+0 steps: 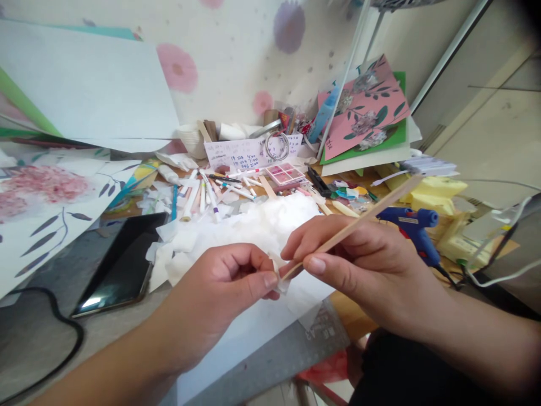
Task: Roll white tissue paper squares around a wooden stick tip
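Observation:
A small thin white piece [276, 265], paper or tissue by its look, is pinched between the thumb and fingers of my left hand [234, 287]. My right hand [359, 276] grips a long flat wooden craft stick [367, 219], which slants up to the right. The stick's lower end meets the white piece, close to my left fingertips. Behind and below both hands lies a heap of white fluffy scraps [279, 217], on and around a white sheet [236, 352]. My fingers hide part of the white piece.
A black phone [122, 265] lies left on the grey cutting mat [287, 361]. A blue glue gun [412, 225] sits right, beside cables. Several markers [207, 192], a pink palette [285, 173] and a pink flower card [367, 107] are farther back. A flower painting [54, 208] is at left.

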`<control>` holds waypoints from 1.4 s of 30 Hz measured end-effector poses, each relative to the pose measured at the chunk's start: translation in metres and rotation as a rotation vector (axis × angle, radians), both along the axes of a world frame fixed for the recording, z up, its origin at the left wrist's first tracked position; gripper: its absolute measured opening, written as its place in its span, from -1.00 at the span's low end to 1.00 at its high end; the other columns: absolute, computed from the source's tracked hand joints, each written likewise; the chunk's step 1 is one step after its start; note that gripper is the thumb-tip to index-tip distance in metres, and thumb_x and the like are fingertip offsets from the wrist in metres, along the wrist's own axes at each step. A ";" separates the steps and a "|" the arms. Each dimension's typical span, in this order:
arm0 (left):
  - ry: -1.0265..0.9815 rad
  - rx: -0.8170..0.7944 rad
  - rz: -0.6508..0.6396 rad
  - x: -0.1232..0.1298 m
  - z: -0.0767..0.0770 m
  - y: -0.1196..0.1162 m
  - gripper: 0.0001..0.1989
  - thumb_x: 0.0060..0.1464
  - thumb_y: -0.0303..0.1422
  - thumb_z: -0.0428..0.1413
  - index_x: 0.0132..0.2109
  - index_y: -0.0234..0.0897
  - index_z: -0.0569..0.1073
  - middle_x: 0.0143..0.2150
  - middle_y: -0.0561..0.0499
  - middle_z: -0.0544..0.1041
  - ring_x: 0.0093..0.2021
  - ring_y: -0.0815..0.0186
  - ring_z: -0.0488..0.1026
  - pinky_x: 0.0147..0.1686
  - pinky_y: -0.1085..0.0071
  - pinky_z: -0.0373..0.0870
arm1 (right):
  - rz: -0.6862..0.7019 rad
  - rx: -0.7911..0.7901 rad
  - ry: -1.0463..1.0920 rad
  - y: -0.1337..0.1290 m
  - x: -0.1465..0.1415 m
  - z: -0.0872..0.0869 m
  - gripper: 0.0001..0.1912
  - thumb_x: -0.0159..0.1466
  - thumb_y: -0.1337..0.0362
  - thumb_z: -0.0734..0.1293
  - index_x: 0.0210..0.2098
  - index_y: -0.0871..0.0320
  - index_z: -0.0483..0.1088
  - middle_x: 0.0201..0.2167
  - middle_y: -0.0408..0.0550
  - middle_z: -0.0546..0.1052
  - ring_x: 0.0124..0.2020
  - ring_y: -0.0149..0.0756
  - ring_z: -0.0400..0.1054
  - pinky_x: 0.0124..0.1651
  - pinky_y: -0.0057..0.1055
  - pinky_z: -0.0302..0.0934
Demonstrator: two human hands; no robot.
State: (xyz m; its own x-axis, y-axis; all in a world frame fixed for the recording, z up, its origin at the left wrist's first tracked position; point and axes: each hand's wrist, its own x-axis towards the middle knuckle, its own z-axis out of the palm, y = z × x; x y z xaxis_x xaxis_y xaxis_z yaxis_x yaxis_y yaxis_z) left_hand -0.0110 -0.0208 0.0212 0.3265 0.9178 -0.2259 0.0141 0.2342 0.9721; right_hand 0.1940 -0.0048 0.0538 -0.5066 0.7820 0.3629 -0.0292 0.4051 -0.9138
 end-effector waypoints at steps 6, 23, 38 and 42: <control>0.013 0.017 -0.005 -0.001 0.000 0.000 -0.87 0.11 -0.31 0.23 -0.40 -0.18 0.55 -0.43 0.15 0.58 -0.35 0.34 0.41 -0.27 0.38 0.24 | 0.008 -0.001 -0.002 0.000 0.001 0.002 -0.90 0.31 0.37 0.36 -0.36 0.12 0.43 -0.43 -0.10 0.57 -0.38 -0.36 0.51 -0.32 -0.46 0.43; 0.015 0.039 -0.006 -0.002 -0.001 -0.001 -0.86 0.13 -0.31 0.24 -0.41 -0.16 0.54 -0.44 0.18 0.57 -0.35 0.37 0.41 -0.27 0.42 0.25 | -0.010 0.086 -0.066 -0.001 0.000 0.002 -0.91 0.31 0.37 0.37 -0.36 0.13 0.46 -0.38 -0.08 0.58 -0.30 -0.34 0.52 -0.25 -0.46 0.43; 0.012 0.041 -0.021 -0.002 0.002 0.000 -0.89 0.10 -0.34 0.23 -0.40 -0.19 0.54 -0.43 0.15 0.55 -0.35 0.37 0.40 -0.27 0.42 0.27 | -0.052 -0.019 0.021 0.003 0.002 -0.001 -0.91 0.28 0.40 0.39 -0.37 0.15 0.48 -0.43 -0.12 0.57 -0.37 -0.38 0.51 -0.26 -0.47 0.43; 0.002 0.028 -0.019 -0.002 0.001 -0.001 -0.88 0.09 -0.36 0.23 -0.42 -0.19 0.52 -0.46 0.17 0.54 -0.38 0.38 0.38 -0.31 0.43 0.25 | -0.072 -0.039 0.039 0.008 0.006 -0.005 -0.94 0.29 0.39 0.39 -0.34 0.16 0.49 -0.44 -0.13 0.55 -0.37 -0.37 0.53 -0.27 -0.45 0.45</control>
